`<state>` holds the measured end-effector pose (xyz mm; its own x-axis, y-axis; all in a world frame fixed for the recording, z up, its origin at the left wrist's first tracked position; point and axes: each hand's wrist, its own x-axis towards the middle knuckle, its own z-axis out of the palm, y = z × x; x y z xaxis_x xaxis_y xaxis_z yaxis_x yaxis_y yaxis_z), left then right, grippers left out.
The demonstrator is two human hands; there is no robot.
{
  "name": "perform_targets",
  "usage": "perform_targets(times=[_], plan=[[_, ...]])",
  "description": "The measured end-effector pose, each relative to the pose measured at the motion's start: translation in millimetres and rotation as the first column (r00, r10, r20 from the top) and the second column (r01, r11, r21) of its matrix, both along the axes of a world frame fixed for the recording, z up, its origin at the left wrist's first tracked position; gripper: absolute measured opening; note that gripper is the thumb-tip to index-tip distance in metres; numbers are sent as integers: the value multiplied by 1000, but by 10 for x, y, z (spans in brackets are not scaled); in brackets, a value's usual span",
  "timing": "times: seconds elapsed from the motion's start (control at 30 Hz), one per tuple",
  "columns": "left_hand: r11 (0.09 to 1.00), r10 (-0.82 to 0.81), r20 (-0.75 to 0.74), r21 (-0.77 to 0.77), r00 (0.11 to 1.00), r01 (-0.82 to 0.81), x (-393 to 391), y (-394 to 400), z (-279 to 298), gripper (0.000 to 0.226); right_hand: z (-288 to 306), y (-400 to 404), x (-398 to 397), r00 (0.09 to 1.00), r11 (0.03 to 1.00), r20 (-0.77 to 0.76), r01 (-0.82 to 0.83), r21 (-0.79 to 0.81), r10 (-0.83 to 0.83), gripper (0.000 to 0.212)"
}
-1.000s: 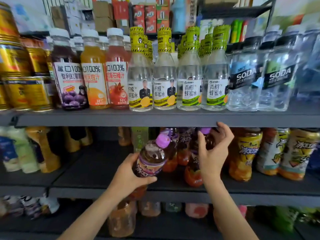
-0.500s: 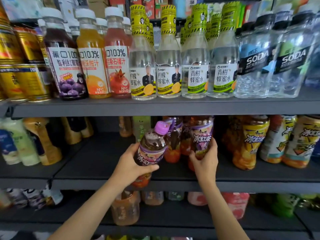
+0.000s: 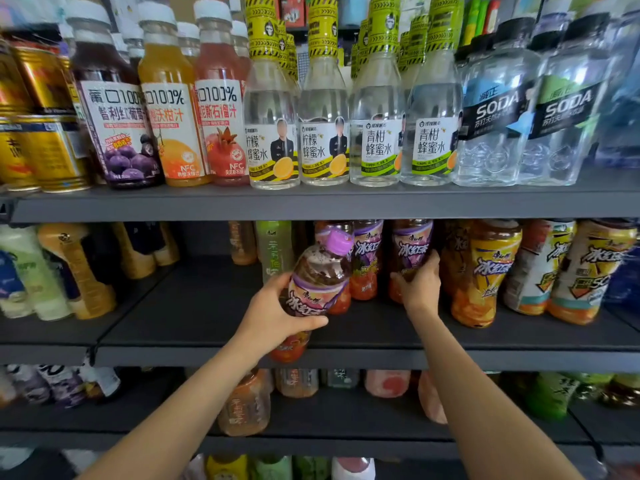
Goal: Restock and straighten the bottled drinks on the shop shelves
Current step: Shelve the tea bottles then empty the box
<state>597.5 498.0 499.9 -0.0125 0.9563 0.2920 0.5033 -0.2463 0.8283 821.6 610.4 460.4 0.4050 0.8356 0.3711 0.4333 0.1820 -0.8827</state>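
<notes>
While your left hand gripped the purple-capped bottle mid-body, your right hand wrapped another iced-tea bottle; full, probably slick, so hold at the waist.

Retail shop, drinks aisle. Dark grey metal shelving in several tiers, each packed with rows of identical labelled stock facing front: juice bottles, honey-water bottles, SODA bottles, gold cans, iced-tea bottles. More boxed goods on racks behind.
</notes>
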Motion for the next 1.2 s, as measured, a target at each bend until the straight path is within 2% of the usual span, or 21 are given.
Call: perform_targets(times=[0.1,0.17,0.27,0.33,0.4,0.5,0.57,0.7,0.83,0.9,1.0,1.07,1.13,1.2], plan=[[1000,-14,20,-13,1000,14,151,38,36,63,15,-274,-18,997,961,56,40,274,-58,66],[999,-39,57,-25,998,41,288,90,54,64,-2,-532,-66,989,928,68,-145,343,129,51],[997,-71,121,-30,990,75,525,166,19,65,-35,-791,-76,847,832,187,-527,172,498,51],[997,-63,159,-39,985,70,678,236,-20,64,-38,-839,-23,754,768,224,-640,39,617,53],[998,-36,193,-45,981,45,830,309,-53,61,-34,-839,33,729,745,190,-667,-24,658,56],[997,19,218,-72,976,-3,1039,398,-57,59,-76,-793,94,825,844,201,-536,-20,528,60],[994,-5,232,-101,973,29,1111,472,-13,54,-81,-719,114,876,900,231,-436,2,424,60],[989,-36,179,-137,983,61,1051,567,96,47,-46,-475,85,900,947,296,-317,-57,320,66],[996,3,5,-91,1000,-2,817,365,-26,35,-32,-295,34,893,962,358,-239,-135,272,74],[996,37,1,-75,999,-37,631,249,-167,30,-41,-320,-28,898,980,393,-166,-111,197,74],[990,121,20,-78,993,-119,284,40,-369,28,-54,-500,-228,905,991,423,-8,134,-50,70],[985,163,26,-67,986,-161,-18,-173,-508,28,-24,-661,-448,909,928,386,0,373,-155,56],[970,223,42,-105,974,-217,-400,-434,-730,25,16,-829,-756,927,873,355,-74,482,-117,43],[931,320,60,-203,946,-302,-855,-756,-999,22,41,-1016,-1157,946,848,321,-209,487,49,35]])
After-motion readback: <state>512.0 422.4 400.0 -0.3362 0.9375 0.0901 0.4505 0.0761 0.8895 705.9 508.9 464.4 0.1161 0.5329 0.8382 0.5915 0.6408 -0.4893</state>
